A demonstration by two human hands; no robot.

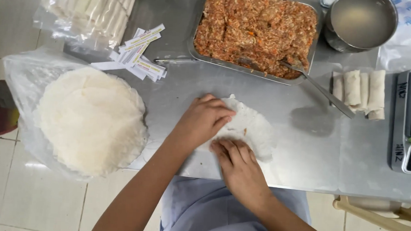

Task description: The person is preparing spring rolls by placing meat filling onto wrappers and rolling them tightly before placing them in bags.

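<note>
Both hands flat on round white wrapper at table's near edge: left hand fingers together, right hand pressing, pinching nothing. White-yellow label strips lie beside clear bag of rolls, far left.

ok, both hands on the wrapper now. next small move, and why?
Probably roll the wrapper forward, away from the body. Both the left hand and right hand press its near edge, already folded, the far part lies flat on the table, and finished rolls lie to the right.
</note>
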